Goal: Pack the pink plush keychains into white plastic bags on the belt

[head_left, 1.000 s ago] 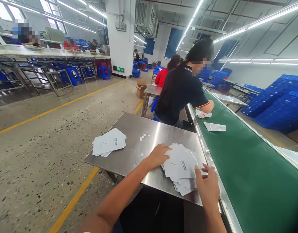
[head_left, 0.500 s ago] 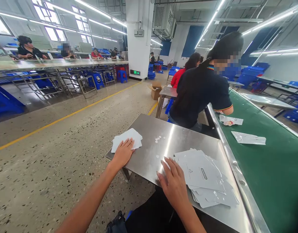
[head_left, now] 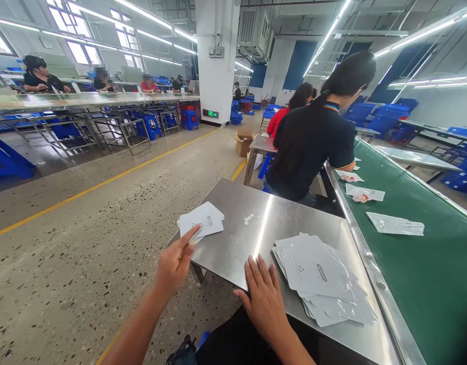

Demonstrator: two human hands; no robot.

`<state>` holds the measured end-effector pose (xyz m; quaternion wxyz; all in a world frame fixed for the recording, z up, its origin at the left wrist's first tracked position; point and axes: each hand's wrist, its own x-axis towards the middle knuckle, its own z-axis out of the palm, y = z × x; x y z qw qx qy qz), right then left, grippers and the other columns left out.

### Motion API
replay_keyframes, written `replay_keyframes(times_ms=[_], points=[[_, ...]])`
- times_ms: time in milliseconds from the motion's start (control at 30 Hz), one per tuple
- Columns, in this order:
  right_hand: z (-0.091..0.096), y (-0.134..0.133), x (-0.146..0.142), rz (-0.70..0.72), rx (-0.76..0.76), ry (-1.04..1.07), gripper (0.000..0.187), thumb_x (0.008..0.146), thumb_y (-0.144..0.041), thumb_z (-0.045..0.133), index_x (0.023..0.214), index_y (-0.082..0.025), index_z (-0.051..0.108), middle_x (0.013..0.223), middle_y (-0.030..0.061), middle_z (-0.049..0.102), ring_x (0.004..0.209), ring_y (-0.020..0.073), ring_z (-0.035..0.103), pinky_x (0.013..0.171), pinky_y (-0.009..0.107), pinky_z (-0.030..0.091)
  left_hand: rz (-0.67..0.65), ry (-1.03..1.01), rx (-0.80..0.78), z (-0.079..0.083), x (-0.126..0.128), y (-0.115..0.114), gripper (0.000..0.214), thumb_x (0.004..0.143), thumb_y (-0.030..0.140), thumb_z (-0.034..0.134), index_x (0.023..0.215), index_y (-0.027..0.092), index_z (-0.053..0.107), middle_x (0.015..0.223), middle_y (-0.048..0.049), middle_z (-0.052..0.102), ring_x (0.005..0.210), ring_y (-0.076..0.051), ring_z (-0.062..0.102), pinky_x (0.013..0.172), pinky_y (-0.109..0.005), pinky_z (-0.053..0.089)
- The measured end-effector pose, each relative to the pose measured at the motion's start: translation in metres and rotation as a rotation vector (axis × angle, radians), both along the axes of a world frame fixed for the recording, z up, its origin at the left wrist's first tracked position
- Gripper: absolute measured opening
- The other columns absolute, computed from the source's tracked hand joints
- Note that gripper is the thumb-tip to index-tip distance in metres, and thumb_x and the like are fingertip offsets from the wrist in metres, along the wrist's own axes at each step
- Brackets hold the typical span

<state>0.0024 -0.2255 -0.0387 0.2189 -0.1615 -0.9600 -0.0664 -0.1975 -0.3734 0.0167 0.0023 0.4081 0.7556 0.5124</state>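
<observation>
My left hand (head_left: 175,262) pinches the near corner of a small stack of white cards (head_left: 202,221) at the left edge of the steel table (head_left: 256,243). Fingers stretched out, my right hand (head_left: 260,294) lies flat on the table's near edge, just left of a larger fanned pile of white pouches (head_left: 320,276) and holding nothing. A few small white discs (head_left: 249,219) lie on the steel between the two piles.
A green conveyor belt (head_left: 416,253) runs along the table's right side, carrying flat pouches (head_left: 395,223). A person in a dark shirt (head_left: 313,147) sits just ahead at the belt, with others beyond. More workers sit at benches far left; blue crates stand at right.
My left hand went from the right pile across to the left stack and now grips its corner. My right hand moved left off the pile onto bare steel. The camera swung left.
</observation>
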Motion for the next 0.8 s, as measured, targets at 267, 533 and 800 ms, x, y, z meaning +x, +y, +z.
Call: replay_keyframes(times_ms=[267,533,800], points=[[-0.028,0.002,0.036,0.290,-0.148,0.296,0.043,0.083,-0.001,0.043,0.120,-0.022,0.052,0.111,0.0024,0.064,0.110,0.0178,0.055,0.098,0.045,0.043,-0.062,-1.093,0.316,-0.013,0.062,0.007,0.061,0.078,0.048,0.056,0.128,0.016,0.045,0.106,-0.0135,0.066,0.094,-0.029,0.062,0.082,-0.043,0.050],[0.065,0.001,0.077,0.035,-0.553,0.595,0.020,0.085,-0.010,0.047,0.097,-0.021,0.059,0.104,0.0053,0.065,0.112,0.0215,0.053,0.090,0.041,0.050,-0.529,-0.630,-0.128,-0.004,0.105,0.032,0.035,0.083,0.041,0.051,0.109,0.020,0.063,0.094,-0.0054,0.069,0.086,-0.023,0.061,0.080,-0.032,0.046],[0.083,0.001,0.105,0.064,-0.513,0.354,0.019,0.087,-0.011,0.042,0.098,-0.021,0.054,0.091,0.0043,0.063,0.084,0.0141,0.061,0.072,0.027,0.053,-0.891,-0.784,-0.181,0.003,0.137,0.062,0.034,0.079,0.040,0.056,0.105,0.018,0.061,0.087,-0.0034,0.064,0.078,-0.017,0.055,0.070,-0.025,0.042]])
